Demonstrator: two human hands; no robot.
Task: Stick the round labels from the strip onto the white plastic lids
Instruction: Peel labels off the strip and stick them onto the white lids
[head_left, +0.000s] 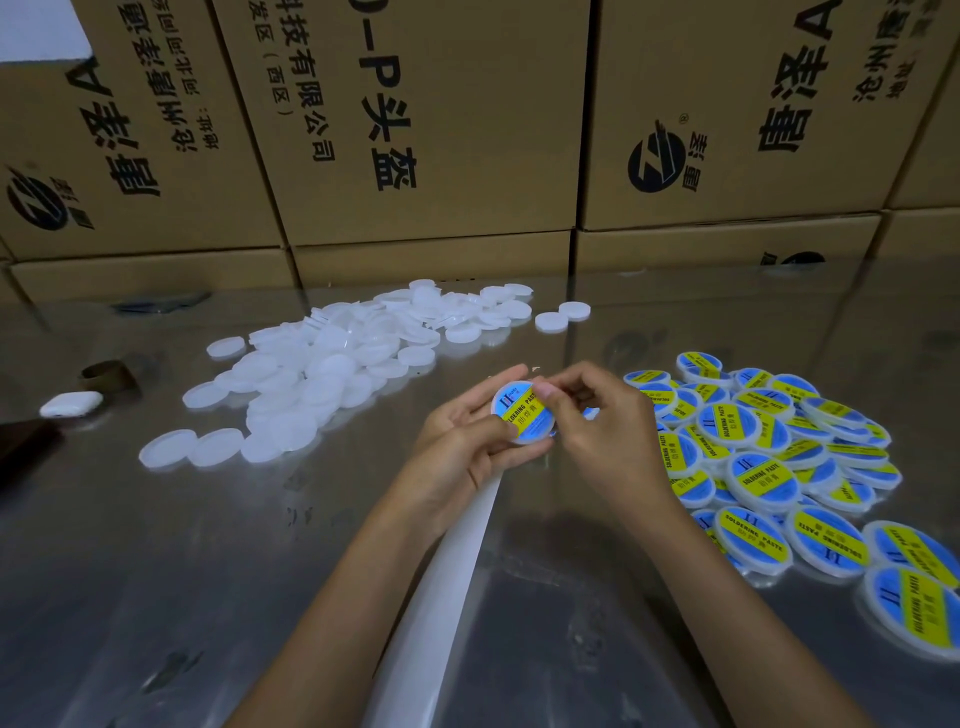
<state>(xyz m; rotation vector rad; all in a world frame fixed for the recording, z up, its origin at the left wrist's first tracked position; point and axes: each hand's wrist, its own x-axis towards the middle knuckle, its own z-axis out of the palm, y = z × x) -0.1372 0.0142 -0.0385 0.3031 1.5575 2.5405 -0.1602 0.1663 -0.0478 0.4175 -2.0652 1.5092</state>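
Far left: lay a small white case (71, 404) on the metal table (208, 545), just in front of a brown cardboard ring (106, 375).
Bare lids: lay heaped as a pile of white plastic lids (332, 364) on the left half of the table, spreading back toward the boxes, with a few strays at the near left edge and two more apart at the far right end.
Backdrop: stood stacked as cardboard boxes (441, 130) with black printed characters, along the far edge of the table.
Left hand (467, 441): cupped the lid from below and the left, fingers curled round its rim, thumb along its lower edge; also lay over the top end of the strip.
Held lid (524, 415): sat between both hands above the table centre, already bearing a blue and yellow round label (522, 413), face tilted toward the camera.
Strip (441, 597): ran as a white backing strip from under the left hand down toward the bottom edge.
Right hand (597, 415): pinched the lid's right rim, thumb pressed onto the label, fingers curled behind.
Finished lids: lay piled as labelled lids (769, 467) on the right, overlapping, well apart from the bare pile.
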